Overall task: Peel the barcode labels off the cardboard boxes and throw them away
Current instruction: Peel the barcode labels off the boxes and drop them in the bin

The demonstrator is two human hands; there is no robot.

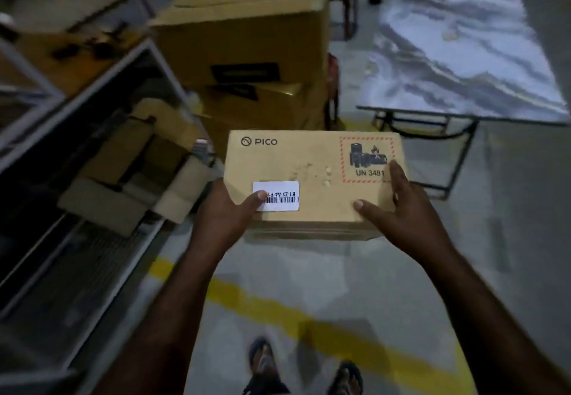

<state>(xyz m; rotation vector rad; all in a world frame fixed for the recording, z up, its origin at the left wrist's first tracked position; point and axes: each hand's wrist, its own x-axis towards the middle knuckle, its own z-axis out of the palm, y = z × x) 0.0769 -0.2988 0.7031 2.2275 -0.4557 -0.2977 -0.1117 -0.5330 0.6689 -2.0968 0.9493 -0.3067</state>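
From the head view, I held the cardboard box [312, 160] in front of me above the floor, its printed top face turned up. My left hand [224, 214] gripped the box's near left corner, fingers hidden beneath it and thumb lying across the top. My right hand [400, 209] clasped the box's near right corner, thumb and forefinger spread flat on top and the other fingers bent over the side.

The barcode label [279, 196] sat flat on the box's top face, close to its near left edge, and my left thumb covered the label's left end. No corner looked lifted.

I judged the box light and stiff, since I was carrying it by two corners. The label seemed thin paper that could tear, so its free right corner, away from my thumb, looked the best place to pick with a nail.

Beyond the box's far edge stood larger stacked boxes [247, 42], and beyond its right end a table [457, 55].
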